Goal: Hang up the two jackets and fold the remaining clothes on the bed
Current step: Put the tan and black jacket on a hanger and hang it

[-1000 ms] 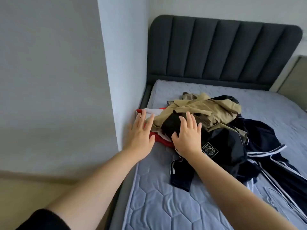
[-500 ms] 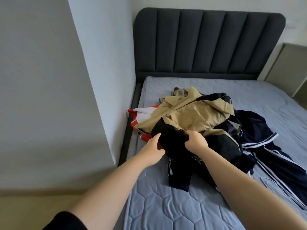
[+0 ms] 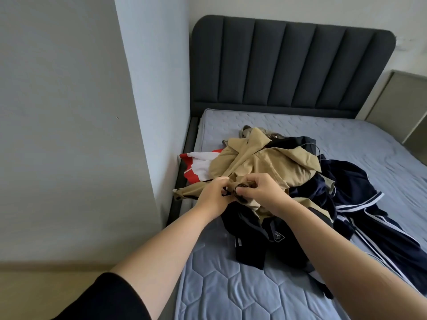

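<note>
**Both hands pinched on tan jacket**

Tan jacket (image 3: 258,162) heaped atop the clothes pile on the bed (image 3: 231,294), near its left edge. Left hand (image 3: 213,196) and right hand (image 3: 262,192) curled tight, fingertips gripping the jacket's front edge by the zipper, almost touching. Dark navy clothes (image 3: 360,204) underneath and to the right; red-and-white garment (image 3: 198,163) behind, by the wall (image 3: 147,88).

No legible text, number or brand name appears. The only marking is a small white-outlined patch (image 3: 278,236) on the dark garment (image 3: 251,229) at the near edge of the pile; it carries a round emblem, but its characters are too small to read.
</note>
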